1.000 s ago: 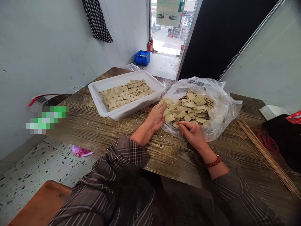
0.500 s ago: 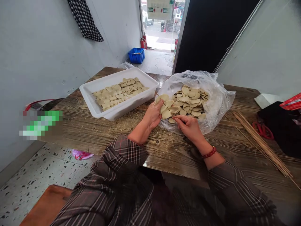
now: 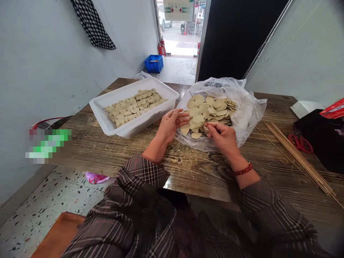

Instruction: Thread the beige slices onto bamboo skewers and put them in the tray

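My right hand (image 3: 221,136) pinches the near end of a thin skewer strung with several flat beige slices (image 3: 197,111); most of the stick is hidden by them. The skewered slices lie over a heap of loose slices (image 3: 221,107) in a clear plastic bag (image 3: 251,114). To their left, my left hand (image 3: 170,125) is open, fingers extended, beside or lightly touching the slices; contact is hard to tell. On the left of the table stands a white tray (image 3: 104,123) holding rows of skewered slices (image 3: 134,107).
A bundle of bare wooden skewers (image 3: 298,157) lies on the wooden table (image 3: 129,150) at right. Past it are red-handled scissors (image 3: 301,143) and a black container (image 3: 317,143). A blue crate (image 3: 154,64) stands on the floor near the glass door.
My left hand has let go of the slices and opened. The skewered slices have moved slightly right and away, over the heap, with my right hand still on the skewer.
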Demonstrator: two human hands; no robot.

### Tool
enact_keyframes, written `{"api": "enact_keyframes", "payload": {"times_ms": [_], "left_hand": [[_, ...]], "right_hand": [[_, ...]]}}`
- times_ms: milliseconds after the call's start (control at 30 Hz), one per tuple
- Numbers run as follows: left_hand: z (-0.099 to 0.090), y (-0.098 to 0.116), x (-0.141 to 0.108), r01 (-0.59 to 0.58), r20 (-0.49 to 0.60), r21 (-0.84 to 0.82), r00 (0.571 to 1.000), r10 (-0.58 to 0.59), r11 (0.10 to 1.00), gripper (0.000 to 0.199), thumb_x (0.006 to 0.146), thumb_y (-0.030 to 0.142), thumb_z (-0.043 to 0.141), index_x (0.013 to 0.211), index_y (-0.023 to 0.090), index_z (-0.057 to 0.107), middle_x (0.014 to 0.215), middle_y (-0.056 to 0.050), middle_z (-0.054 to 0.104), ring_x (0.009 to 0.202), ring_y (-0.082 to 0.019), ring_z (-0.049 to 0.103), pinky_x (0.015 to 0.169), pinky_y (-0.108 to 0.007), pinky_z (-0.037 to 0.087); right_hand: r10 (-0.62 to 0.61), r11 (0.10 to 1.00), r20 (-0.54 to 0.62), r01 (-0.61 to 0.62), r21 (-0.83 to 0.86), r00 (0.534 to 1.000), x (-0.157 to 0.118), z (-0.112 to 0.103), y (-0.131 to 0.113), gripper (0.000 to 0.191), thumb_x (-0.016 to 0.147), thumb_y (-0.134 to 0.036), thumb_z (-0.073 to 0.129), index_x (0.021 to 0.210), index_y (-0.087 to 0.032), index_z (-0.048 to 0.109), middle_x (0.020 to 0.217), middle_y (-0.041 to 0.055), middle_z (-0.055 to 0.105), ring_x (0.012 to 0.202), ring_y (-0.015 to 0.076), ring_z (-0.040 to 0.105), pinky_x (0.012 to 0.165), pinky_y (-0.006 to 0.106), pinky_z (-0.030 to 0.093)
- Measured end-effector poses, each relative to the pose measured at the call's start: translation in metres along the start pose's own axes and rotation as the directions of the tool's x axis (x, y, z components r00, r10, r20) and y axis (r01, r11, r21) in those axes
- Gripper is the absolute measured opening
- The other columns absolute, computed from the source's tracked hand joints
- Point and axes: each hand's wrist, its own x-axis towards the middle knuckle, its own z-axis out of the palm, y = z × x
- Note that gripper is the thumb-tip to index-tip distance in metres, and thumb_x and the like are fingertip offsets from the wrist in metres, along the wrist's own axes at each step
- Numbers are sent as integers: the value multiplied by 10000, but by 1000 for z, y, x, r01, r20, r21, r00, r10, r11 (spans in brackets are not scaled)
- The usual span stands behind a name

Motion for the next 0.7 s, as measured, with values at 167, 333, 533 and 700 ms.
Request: {"api": "enact_keyframes", "payload": {"times_ms": [167, 333, 533, 700], "left_hand": [[-12, -3, 6, -212, 15, 477, 972, 233, 853, 142, 763, 247, 692, 862, 146, 687, 774, -42, 671, 691, -124, 599, 702, -236, 476], [-19, -7, 11, -373, 262, 859, 908, 327, 350, 223, 773, 158, 612, 967, 169, 722, 934, -71, 650, 847, -178, 588, 865, -325, 468], [-23, -14, 11, -559, 567, 822, 790, 234, -106, 402, 790, 125, 542, 1156, 223, 675, 1165, -95, 603, 1046, -238, 535, 969, -407, 428], [-24, -13, 12, -527, 550, 835, 797, 251, -158, 231, 773, 117, 539, 942, 174, 686, 1041, -118, 619, 961, -249, 537, 891, -405, 447]], "right_hand": [[34, 999, -55, -32, 23, 998, 3, -6, 3, 327, 868, -388, 564, 960, -136, 751, 552, -7, 618, 513, 126, 552, 546, 248, 420], [53, 997, -87, -47, 64, 995, 4, -7, 5, 330, 860, -395, 577, 958, -132, 751, 544, -13, 600, 506, 120, 538, 531, 245, 412], [57, 997, -64, -54, 59, 996, 4, -6, 8, 332, 854, -403, 582, 958, -138, 751, 550, -13, 608, 498, 117, 532, 526, 242, 409], [66, 997, -58, -64, 42, 996, 4, -5, 8, 333, 854, -405, 583, 957, -137, 752, 563, -6, 626, 483, 113, 528, 528, 245, 407]]}}
